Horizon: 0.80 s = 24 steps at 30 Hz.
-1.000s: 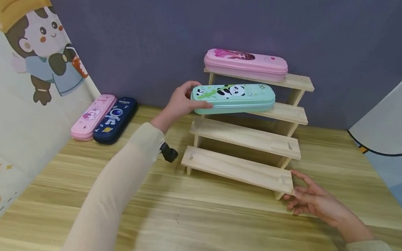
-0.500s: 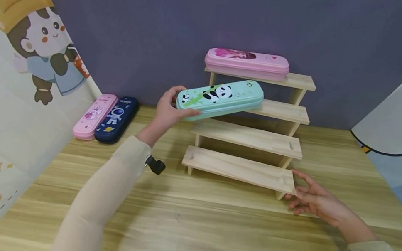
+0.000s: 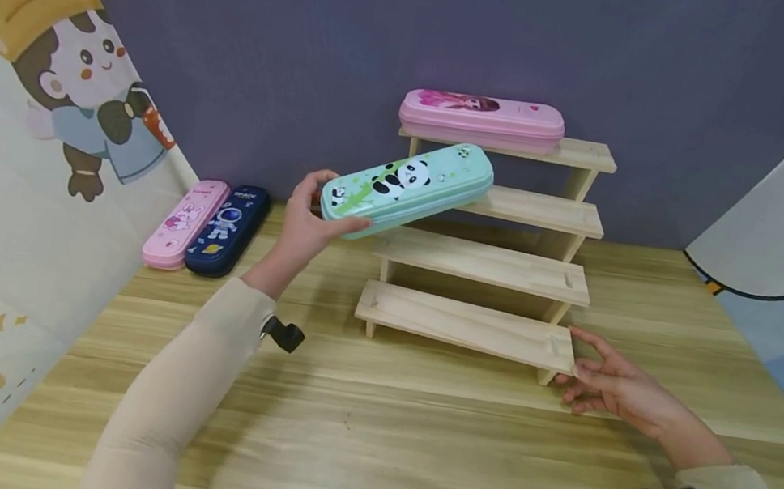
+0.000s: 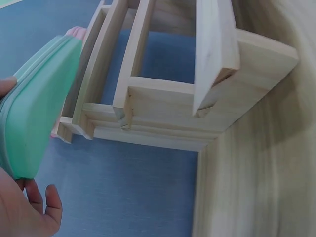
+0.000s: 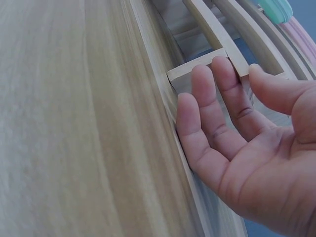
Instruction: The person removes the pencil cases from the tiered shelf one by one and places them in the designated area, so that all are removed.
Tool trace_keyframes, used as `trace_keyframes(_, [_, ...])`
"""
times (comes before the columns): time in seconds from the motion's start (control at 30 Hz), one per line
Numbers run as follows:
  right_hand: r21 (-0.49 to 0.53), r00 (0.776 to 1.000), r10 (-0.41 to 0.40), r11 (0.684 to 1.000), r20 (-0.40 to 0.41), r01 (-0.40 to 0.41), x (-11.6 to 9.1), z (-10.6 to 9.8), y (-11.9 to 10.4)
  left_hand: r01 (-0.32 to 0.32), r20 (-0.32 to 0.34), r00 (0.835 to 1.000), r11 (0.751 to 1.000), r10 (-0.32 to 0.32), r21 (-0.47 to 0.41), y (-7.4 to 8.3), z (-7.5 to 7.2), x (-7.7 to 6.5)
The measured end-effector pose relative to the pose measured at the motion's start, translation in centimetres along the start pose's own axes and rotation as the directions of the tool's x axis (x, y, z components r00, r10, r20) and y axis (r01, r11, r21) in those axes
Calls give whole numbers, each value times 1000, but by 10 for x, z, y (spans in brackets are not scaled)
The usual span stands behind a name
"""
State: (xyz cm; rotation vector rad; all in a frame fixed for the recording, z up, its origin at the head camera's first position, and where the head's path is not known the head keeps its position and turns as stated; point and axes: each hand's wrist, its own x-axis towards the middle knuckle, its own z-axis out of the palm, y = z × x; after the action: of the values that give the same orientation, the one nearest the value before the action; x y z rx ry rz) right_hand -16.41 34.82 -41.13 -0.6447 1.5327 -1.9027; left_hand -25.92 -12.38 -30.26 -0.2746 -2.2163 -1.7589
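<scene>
A mint-green pencil case with pandas hangs tilted in the air, its right end higher. My left hand grips its left end, thumb along the front. In the left wrist view the green case stands apart from the step rack. My right hand rests against the right end of the lowest step of the wooden rack, fingers loosely extended. From the right wrist, the hand shows its thumb and fingertips at the step's corner. A pink pencil case with a doll picture lies on the top step.
A pink rabbit pencil case and a navy astronaut pencil case lie side by side at the left of the wooden table. A dark panel rises behind, with printed panels on both sides.
My left hand has carried the green pencil case left and towards me, away from the second step from the top, tilting it more. My right hand stays at the rack.
</scene>
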Motion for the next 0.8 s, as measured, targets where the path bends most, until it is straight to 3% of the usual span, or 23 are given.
trace_keyframes(0.2, [-1, 1000, 3, 1000, -1, -3, -1, 0, -1, 18, -60, 998, 999, -20, -36, -7, -7, -11])
trace_keyframes(0.5, [5, 1000, 9, 1000, -9, -9, 0, 0, 0, -23, -181, 983, 998, 13, -51, -19, -14, -27])
trace_keyframes(0.8, [11, 1000, 15, 1000, -12, -15, 0, 1, -1, 38, -290, 955, 993, -70, -115, -30, -20, -37])
